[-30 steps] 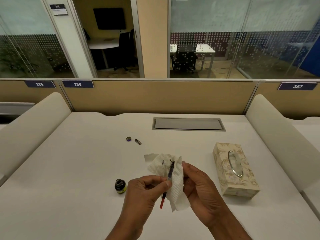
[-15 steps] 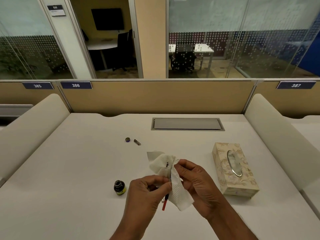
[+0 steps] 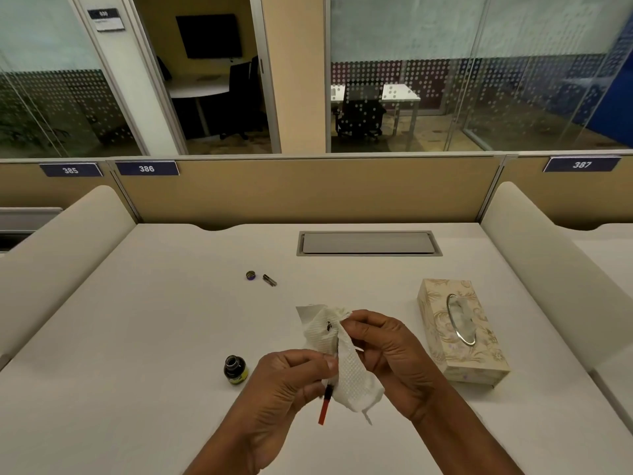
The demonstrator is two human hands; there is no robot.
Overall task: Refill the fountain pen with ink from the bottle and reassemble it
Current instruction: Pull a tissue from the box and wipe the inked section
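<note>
My left hand (image 3: 287, 382) pinches the fountain pen's inner part (image 3: 324, 407); its red end sticks out below my fingers. My right hand (image 3: 387, 351) holds a white tissue (image 3: 346, 365) folded over the upper end of that part, which is hidden. The tissue carries small dark ink spots. An open ink bottle (image 3: 235, 369) stands on the white desk (image 3: 137, 337) just left of my left hand. Further back lie the bottle's cap (image 3: 250, 275) and a small dark pen piece (image 3: 269, 280).
A patterned tissue box (image 3: 460, 332) sits to the right of my hands. A grey cable hatch (image 3: 368, 243) is set into the desk's far side, before a tan partition (image 3: 308, 190). Padded dividers flank the desk left and right.
The tissue has closed around the pen part's upper end, which showed bare a second ago. My right hand's fingers moved up and pinched the tissue over it.
</note>
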